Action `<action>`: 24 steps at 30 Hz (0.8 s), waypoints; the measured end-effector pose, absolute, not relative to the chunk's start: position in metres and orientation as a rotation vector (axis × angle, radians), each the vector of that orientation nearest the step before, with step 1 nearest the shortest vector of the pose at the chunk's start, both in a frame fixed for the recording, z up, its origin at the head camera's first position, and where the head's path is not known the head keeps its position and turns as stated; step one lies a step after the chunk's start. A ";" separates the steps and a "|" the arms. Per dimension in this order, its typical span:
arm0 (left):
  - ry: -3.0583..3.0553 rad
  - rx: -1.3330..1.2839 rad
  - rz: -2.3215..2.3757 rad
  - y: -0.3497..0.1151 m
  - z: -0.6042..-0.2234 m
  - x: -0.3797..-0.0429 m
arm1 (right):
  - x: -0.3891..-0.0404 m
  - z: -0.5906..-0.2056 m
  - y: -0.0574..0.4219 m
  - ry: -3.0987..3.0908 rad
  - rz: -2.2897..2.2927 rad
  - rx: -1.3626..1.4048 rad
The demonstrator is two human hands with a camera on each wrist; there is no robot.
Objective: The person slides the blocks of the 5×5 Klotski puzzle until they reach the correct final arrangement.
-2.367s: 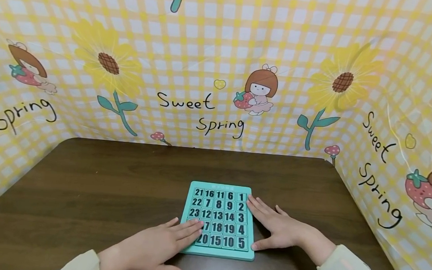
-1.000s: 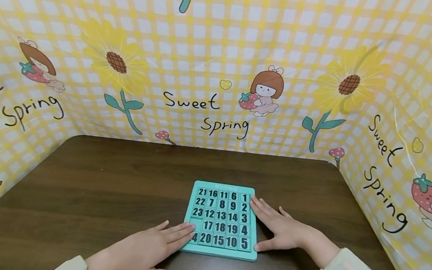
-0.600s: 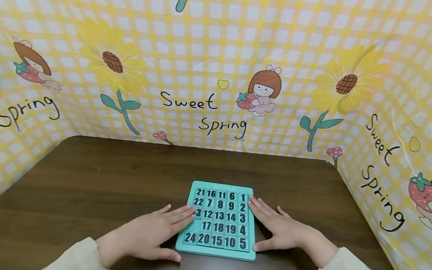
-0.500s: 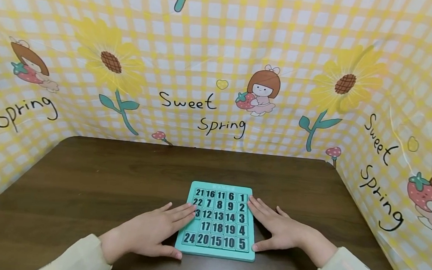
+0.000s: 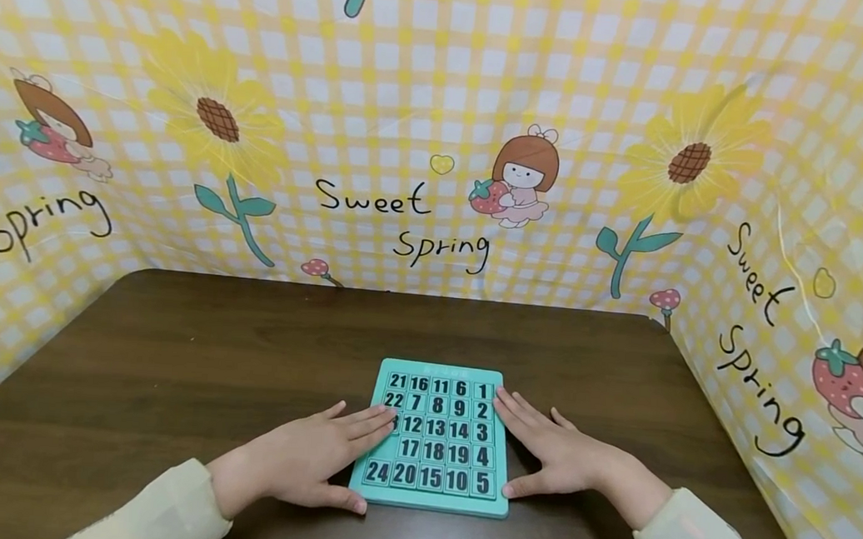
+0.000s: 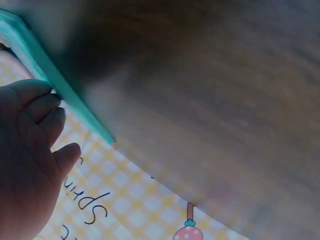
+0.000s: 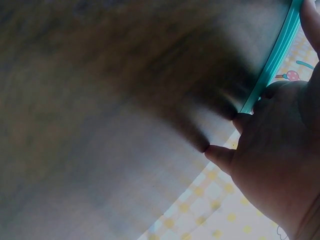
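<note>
A teal sliding number puzzle (image 5: 430,504) lies flat on the table, black numbers on its square tiles. Fingertips of my left hand (image 5: 309,457) touch its left side, over the 23 tile (image 5: 395,425), whose number is mostly covered. Below that tile is a bare slot (image 5: 385,448), and the 24 tile (image 5: 377,472) sits in the bottom left corner. My right hand (image 5: 554,453) rests against the puzzle's right edge, fingers straight near the 1 tile, thumb by the lower corner. Both wrist views show fingers at the teal frame (image 6: 60,82); the tile faces are hidden there.
The dark brown wooden table (image 5: 246,340) spreads around the puzzle. A yellow checked cloth (image 5: 415,76) with printed sunflowers and "Sweet Spring" lettering stands along the back and both sides.
My left hand has drawn back from the puzzle's lower left and moved up to the 23 tile, uncovering the 24 tile and bare slot. My right hand stays at the right edge.
</note>
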State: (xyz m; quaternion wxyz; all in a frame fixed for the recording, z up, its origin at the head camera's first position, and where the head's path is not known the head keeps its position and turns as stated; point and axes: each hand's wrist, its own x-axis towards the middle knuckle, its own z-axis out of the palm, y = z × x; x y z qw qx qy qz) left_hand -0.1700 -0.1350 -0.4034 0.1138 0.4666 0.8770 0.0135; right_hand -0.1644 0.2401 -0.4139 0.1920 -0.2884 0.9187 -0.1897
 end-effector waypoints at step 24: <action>2.617 1.508 0.088 -0.143 -0.404 -0.142 | -0.164 -0.413 0.239 2.588 -0.525 -0.808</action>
